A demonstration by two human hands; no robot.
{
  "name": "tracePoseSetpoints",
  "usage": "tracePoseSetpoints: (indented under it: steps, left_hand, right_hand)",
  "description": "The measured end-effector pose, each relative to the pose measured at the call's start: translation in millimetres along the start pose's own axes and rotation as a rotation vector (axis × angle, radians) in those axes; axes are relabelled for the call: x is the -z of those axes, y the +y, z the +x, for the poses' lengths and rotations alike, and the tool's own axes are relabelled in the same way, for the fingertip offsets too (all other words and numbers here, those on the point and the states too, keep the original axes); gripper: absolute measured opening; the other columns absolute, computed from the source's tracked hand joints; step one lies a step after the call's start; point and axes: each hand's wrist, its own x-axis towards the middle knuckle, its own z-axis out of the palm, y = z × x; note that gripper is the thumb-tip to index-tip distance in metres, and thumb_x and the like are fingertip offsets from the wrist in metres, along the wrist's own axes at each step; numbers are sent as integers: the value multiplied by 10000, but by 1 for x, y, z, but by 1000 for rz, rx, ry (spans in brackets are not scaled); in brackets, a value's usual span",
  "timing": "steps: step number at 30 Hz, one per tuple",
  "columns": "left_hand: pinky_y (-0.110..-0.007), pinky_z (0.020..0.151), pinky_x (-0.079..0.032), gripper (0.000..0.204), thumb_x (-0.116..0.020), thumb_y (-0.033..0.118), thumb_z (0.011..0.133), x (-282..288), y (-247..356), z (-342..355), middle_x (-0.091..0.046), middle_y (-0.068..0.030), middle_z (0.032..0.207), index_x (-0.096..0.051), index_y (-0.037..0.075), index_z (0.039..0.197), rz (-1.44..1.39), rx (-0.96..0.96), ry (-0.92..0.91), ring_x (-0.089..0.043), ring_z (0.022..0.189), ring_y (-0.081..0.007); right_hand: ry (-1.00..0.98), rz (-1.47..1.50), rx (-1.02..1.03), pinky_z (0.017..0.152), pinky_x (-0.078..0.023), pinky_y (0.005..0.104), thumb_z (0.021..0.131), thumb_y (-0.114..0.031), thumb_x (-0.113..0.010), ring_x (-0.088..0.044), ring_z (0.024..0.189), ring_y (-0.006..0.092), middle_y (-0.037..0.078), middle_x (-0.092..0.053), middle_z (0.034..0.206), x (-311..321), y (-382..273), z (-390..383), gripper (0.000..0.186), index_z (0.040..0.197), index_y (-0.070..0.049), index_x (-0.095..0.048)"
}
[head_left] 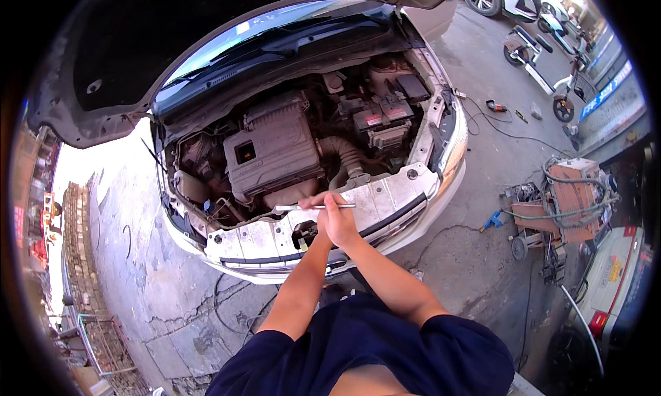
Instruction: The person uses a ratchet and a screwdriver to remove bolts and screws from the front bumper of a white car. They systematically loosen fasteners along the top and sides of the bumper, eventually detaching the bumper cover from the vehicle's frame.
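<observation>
Car (pixel 303 155), frame centre. Hood (pixel 131 66), upper left, raised, presumably for access beneath. Left hand (pixel 315 202), centre: perhaps steadying; finger state cannot be told. Right hand (pixel 339 220), against it: fingers gripping slim metal rod (pixel 289 207), mid-frame, crosswise.

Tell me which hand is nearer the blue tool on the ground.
Right. The right hand is left of the blue tool, across the car's white front edge; the left hand is slightly farther left, partly hidden by the right.
</observation>
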Motion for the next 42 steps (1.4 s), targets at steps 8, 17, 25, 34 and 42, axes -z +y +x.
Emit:
tracePoseSetpoints:
  steps: [8,17,25,34,42]
  left_hand:
    - [-429,869,-497,251,-595,235,858,22,-10,6,-640,-176,1020,-653,46,1013,-364,-85,-151,-610,1004,-316]
    - [-485,743,-533,235,-599,274,834,57,2,24,-678,-188,866,-691,58,827,-450,142,-236,-664,857,-375]
    - [-464,775,-535,226,-609,305,839,41,4,16,-659,-180,865,-686,114,931,-771,139,-159,-653,894,-362]
    - [-474,761,-537,165,-628,201,806,50,15,21,-655,-169,856,-648,46,858,-439,3,-266,-653,862,-352]
    - [-470,773,-542,289,-599,332,826,63,26,47,-703,-182,907,-687,72,916,-314,60,-499,-680,869,-364]
  right_hand:
    - [-1378,-1476,-561,938,-467,443,797,-126,-613,-673,793,202,74,-714,819,-1,-123,40,207,971,-65,-707]
    - [-44,-784,558,1075,-392,442,921,-5,-497,-531,1244,337,157,-616,1264,19,-30,-8,217,1080,-4,-644]
    - [-363,-515,-708,837,-459,365,1024,-259,-504,-604,689,184,17,-587,727,18,-65,12,250,983,-32,-599]
    - [-162,-1379,725,988,-428,421,816,-74,-608,-620,777,244,56,-627,755,41,-54,44,176,983,-58,-660]
    - [351,198,-73,774,-441,304,1042,-428,-356,-595,872,193,140,-657,987,48,5,43,507,927,-21,-636]
